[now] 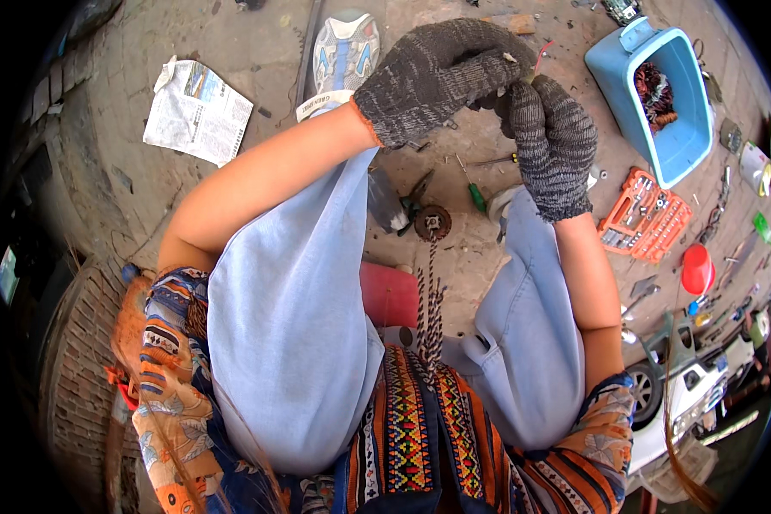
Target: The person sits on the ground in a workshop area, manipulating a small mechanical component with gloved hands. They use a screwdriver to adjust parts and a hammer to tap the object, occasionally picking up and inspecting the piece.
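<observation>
Dark grey knitted gloves cover both my hands, which meet above the ground beyond my knees. My left hand (445, 81) is closed, its fingers bent toward the right; whatever they grip is hidden by the glove. My right hand (557, 146) pinches at the fingertips, close against the left. A thin red wire (543, 53) sticks up from between the fingertips, with a small yellow-green bit at its base. Below the hands, a green-handled screwdriver (476, 197) lies on the ground near a round brown part (433, 223).
On the right stands a blue plastic tub (638, 128) holding coiled copper-coloured wire (653, 96). Beside it lie an orange socket set case (647, 216) and a red cup (698, 270). A printed paper sheet (199, 111) lies left of my shoe (345, 53). A white vehicle (685, 403) is at lower right.
</observation>
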Tool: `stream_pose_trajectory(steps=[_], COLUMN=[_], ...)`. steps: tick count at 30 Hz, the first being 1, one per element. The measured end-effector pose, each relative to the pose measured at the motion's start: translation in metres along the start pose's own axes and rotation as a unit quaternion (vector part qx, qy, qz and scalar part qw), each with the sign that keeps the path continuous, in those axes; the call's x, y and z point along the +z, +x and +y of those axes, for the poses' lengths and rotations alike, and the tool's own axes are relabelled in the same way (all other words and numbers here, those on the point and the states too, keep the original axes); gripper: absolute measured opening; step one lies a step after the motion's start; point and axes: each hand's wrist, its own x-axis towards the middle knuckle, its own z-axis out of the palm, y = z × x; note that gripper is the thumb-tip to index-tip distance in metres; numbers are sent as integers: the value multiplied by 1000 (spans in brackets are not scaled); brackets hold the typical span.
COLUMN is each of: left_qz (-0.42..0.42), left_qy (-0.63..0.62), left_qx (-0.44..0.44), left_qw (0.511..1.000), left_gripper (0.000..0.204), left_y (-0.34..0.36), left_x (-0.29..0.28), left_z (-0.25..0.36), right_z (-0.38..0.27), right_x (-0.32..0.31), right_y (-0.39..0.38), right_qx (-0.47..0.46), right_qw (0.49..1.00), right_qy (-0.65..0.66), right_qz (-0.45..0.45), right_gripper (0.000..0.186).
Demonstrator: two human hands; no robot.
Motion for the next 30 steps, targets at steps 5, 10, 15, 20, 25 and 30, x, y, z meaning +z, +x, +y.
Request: stream_pose_trajectory(steps=[5, 10, 15, 20, 25, 30], left_qz=[1, 16, 51, -31, -38, -53], left_qy=[225, 176, -79, -71, -58, 37], left_qx=[221, 279, -3, -20, 9, 58], left_qw=[949, 944, 996, 997, 998, 996], left_gripper=[30, 28, 30, 35, 37, 35], left_y=[2, 16, 8, 2, 2, 3], left_x=[-20, -16, 4, -5, -3, -10], left_z=[-15, 10, 22, 0, -5, -1], right_z=[-7, 5, -7, -11, -3, 6], right_x=[-12, -14, -29, -22, -17, -17], right_y=[4, 5, 10, 8, 7, 6], right_qx=[285, 311, 267, 191, 18, -147], right_qw=[871, 790, 887, 926, 998, 987], right_qy=[391, 521, 372, 325, 52, -55], right_qz=[-87, -84, -62, -22, 3, 37], right_gripper=[34, 33, 26, 21, 16, 16])
